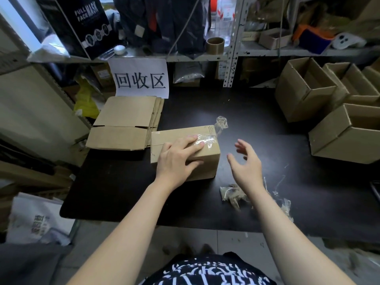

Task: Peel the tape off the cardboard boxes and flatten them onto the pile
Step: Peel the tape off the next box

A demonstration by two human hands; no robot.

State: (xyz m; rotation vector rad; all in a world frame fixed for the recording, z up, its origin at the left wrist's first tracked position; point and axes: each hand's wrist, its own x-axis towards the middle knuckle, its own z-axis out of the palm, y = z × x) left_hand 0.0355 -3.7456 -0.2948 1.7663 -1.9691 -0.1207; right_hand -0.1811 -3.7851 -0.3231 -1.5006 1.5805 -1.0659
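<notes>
A small closed cardboard box [207, 161] stands on the black table [123, 192]. Clear tape [220, 125] runs across its top and curls up loose past the far right corner. My left hand [176, 158] lies on the box, fingers on the top and thumb on the near side, holding it down. My right hand [245, 163] hovers to the right of the box with fingers spread and holds nothing. The pile of flattened boxes [123, 124] lies to the left, touching the box.
Crumpled pulled-off tape [232, 195] lies near my right forearm. Several open cardboard boxes [304, 93] stand stacked at the right. A paper sign [140, 79] hangs from the shelf behind the pile. A tape roll [215, 45] sits on the shelf.
</notes>
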